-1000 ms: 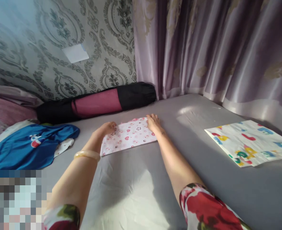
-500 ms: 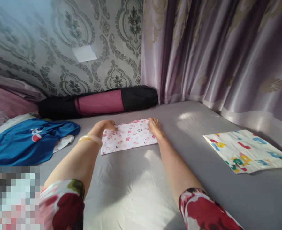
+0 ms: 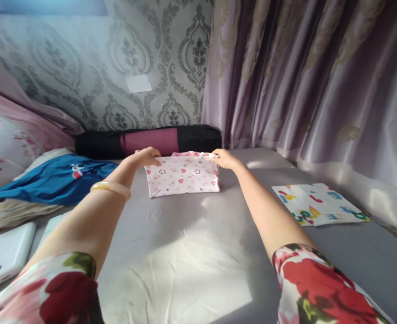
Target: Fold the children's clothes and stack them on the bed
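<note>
A folded white cloth garment point(image 3: 183, 177) with pink hearts and small flowers is raised at its far edge above the grey bed sheet point(image 3: 171, 234). My left hand point(image 3: 147, 157) is closed on its upper left corner, and a pale bangle point(image 3: 110, 188) circles that wrist. At the upper right corner my right hand point(image 3: 223, 158) pinches the cloth, thumb and fingers together. A pink gathered edge shows behind the top fold. Its lower edge hangs at or just above the sheet; I cannot tell which.
On the right lies a folded white cloth with colourful letters point(image 3: 319, 204). At left are a blue garment point(image 3: 60, 175) in a pile and a white device point(image 3: 7, 254). A black and maroon long bag point(image 3: 149, 141) lies along the wall, beside purple curtains point(image 3: 269, 81).
The heart-print cloth lay flat on the bed; both hands have gripped its far corners and lifted that edge up. The view has shifted left, showing the white device.
</note>
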Demonstrator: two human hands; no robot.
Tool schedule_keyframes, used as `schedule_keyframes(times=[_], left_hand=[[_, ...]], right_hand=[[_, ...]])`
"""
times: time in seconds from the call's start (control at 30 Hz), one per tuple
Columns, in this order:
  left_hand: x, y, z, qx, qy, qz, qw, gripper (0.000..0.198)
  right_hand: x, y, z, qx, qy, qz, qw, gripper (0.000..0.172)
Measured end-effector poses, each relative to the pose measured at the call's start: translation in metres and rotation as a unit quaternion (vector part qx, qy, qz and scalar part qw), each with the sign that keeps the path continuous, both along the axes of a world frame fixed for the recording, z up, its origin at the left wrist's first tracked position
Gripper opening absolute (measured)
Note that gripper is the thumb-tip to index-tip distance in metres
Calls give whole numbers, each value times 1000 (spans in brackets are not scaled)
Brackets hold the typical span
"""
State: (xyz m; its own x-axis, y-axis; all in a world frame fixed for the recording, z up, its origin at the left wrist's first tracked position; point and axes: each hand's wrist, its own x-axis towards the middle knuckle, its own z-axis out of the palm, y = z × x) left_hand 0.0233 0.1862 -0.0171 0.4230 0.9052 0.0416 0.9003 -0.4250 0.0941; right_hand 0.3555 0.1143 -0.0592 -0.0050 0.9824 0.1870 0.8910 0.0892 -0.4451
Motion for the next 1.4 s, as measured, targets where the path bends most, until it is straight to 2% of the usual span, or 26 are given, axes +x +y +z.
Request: schedule_keyframes(times=[0.1,0.2,0.3,0.53,0.63,0.77,0.9,1.0,1.1,1.2,1.3,1.4], left_hand=[[-6,-20,21,17,-11,26,999,35],[-9,-42,24,81,-37,32,996,34],[-14,-65,5,98,-28,15,995,34],[-34,-127,-61,110,-5,-85,990,34],[-37,-152,-77,100,-13,-106,989,34],[-38,-174,-91,61,-20,-137,989,41],[-42,-187,-101,19,-4,-148,989,53],[-49,-193,-107,-7,-3,-132,991,62],[-55,-195,-104,-52,1,-108,993,66],[-54,-191,-95,-107,-8,-99,989,59],[-34,-181,-89,-112,-62,-96,987,47],[5,-170,-96,-41,-102,-73,991,43]], right_hand=[[3,-14,20,63,19,27,997,28],[1,-31,25,120,20,35,992,30],[-1,-51,11,147,-4,47,988,26],[0,-116,-38,142,-62,119,981,25],[-2,-138,-53,121,-89,142,978,31],[-4,-156,-69,112,-121,174,971,34],[-5,-169,-75,92,-153,195,965,37],[-4,-175,-73,60,-169,209,961,45],[-4,-172,-66,21,-164,209,964,50],[-13,-160,-58,-11,-171,176,969,45],[-35,-142,-55,-2,-168,136,976,42],[-67,-121,-61,14,-150,145,978,43]])
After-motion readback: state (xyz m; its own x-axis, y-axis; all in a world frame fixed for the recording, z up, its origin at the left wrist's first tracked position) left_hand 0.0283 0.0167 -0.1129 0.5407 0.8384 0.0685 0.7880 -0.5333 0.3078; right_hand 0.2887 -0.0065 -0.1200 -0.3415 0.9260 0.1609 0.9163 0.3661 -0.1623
